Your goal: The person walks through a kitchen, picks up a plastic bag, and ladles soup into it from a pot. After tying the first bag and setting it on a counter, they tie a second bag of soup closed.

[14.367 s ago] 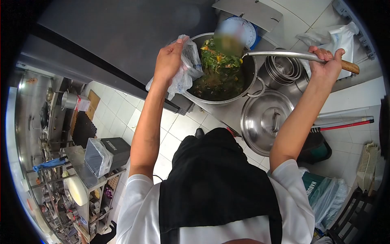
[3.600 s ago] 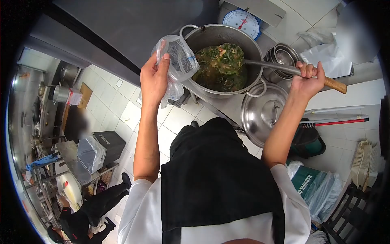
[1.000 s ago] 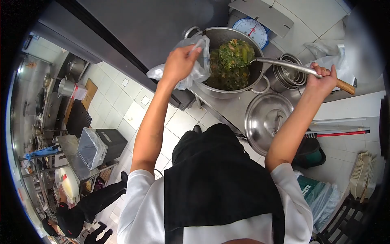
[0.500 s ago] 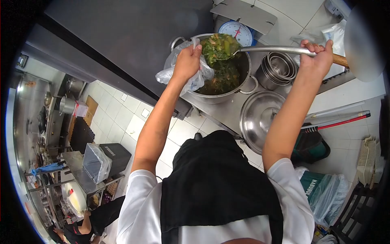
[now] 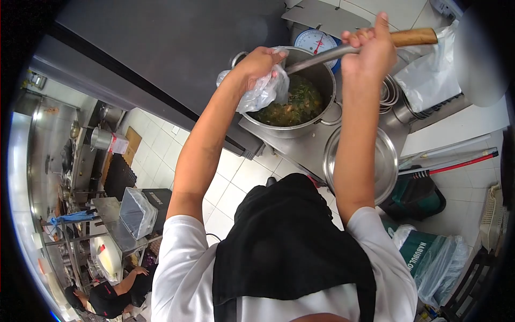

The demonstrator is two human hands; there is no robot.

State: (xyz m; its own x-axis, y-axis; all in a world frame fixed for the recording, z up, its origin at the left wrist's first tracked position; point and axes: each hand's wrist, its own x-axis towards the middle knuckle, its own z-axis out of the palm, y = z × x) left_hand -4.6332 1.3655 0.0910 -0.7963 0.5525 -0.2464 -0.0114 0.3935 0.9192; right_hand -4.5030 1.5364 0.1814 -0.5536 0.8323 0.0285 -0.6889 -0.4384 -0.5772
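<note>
My left hand (image 5: 260, 65) grips a clear plastic bag (image 5: 263, 92) at the near-left rim of a large metal pot (image 5: 331, 88). Green leafy stew (image 5: 295, 104) with small orange bits lies in the pot. My right hand (image 5: 370, 53) is closed around the shaft of a long ladle (image 5: 316, 59), just below its wooden end. The ladle slants down to the left, towards the bag. Its bowl is hidden behind my left hand and the bag.
Behind the pot stands a blue dial scale (image 5: 315, 42). A round steel lid (image 5: 387, 161) and nested steel containers (image 5: 390, 94) sit to the right, near another plastic bag (image 5: 432, 80). A dark appliance (image 5: 161, 48) borders the left. A co-worker (image 5: 107, 299) is at lower left.
The ladle's load of greens, held up over the pot before, is out of sight now. My right hand has moved left and up, tilting the ladle towards the bag; my left hand has shifted slightly right.
</note>
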